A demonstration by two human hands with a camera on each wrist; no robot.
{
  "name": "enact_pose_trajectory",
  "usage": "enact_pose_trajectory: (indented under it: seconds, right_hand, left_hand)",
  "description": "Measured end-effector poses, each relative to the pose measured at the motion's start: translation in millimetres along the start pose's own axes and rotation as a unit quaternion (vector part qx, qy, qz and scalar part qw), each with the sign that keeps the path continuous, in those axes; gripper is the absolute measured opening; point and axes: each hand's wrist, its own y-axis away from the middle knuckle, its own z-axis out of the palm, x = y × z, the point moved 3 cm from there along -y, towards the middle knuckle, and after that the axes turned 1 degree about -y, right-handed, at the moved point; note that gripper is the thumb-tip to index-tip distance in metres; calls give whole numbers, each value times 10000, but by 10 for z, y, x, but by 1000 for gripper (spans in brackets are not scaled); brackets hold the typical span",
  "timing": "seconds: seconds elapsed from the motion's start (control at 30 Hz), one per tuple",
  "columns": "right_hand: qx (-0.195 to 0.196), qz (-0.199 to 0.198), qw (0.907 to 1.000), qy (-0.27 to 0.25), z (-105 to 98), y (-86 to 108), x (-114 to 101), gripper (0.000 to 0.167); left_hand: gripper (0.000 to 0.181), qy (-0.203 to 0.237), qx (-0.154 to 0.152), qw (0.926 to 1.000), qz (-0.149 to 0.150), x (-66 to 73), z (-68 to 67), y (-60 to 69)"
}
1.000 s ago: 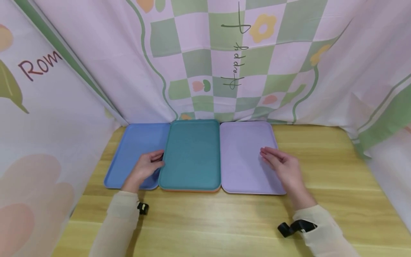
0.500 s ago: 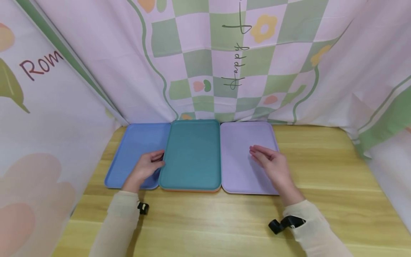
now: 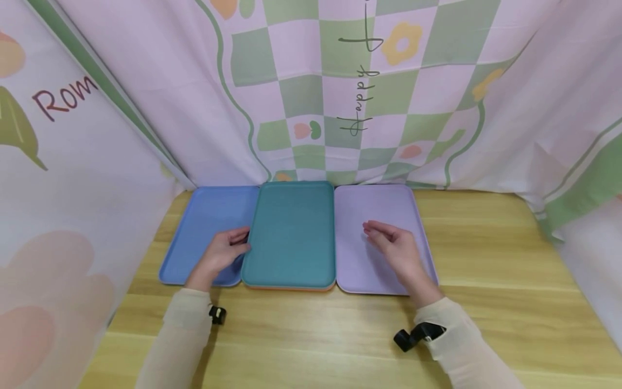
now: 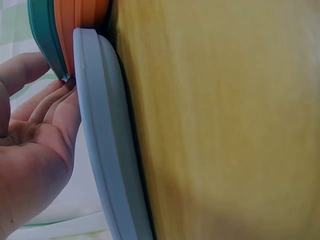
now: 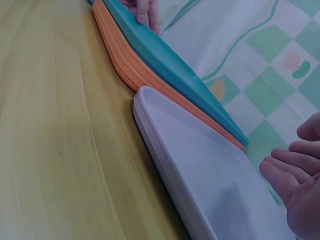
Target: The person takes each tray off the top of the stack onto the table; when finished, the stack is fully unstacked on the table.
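Saw the teal tray (image 3: 291,232) in the middle of the row, laid flat on an orange tray (image 4: 66,25). Could not tell one orange tray from several in the ridged band below. Saw the teal tray's whole floor, smooth and matte, edged by a low raised rim with rounded corners. Found its left rim pinched between the thumb and fingers of the left hand (image 3: 221,253). Found the blue tray (image 3: 199,227) flat just beside the stack on the left, partly under that hand, and the lilac tray (image 3: 350,251) just beside it on the right, both rounded rectangles with shallow rims. Noted the right hand (image 3: 396,248) above the lilac tray, released, fingers loosely bent and close together, with a soft shadow on the tray floor. Compared with a second ago, found the right hand farther left, gone from the lilac tray's outer edge to nearer its middle; found the left hand and every tray in the same place. Saw the yellowish wood-grain bench (image 3: 316,335) underneath, pale sleeves (image 3: 182,329) with black mounts (image 3: 217,314) at the wrists, and a draped curtain (image 3: 291,54) behind, printed with green checks, flowers and lettering.
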Motion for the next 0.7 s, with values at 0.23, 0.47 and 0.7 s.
enact_pose_trajectory:
  seconds: [0.23,0.47,0.7]
  right_hand:
    - [-63,-104,9999,119,125,-42,13,40]
    - [-134,-177,9994,266,234,-79,39,39]
    - [-182,-282,9966,754,327,-117,87,39]
  left_hand:
    - [58,-5,20,10000,-39,3,0,4]
    - [58,43,8,10000,-76,4,1,2]
    - [57,31,20,10000,-70,2,7,-2]
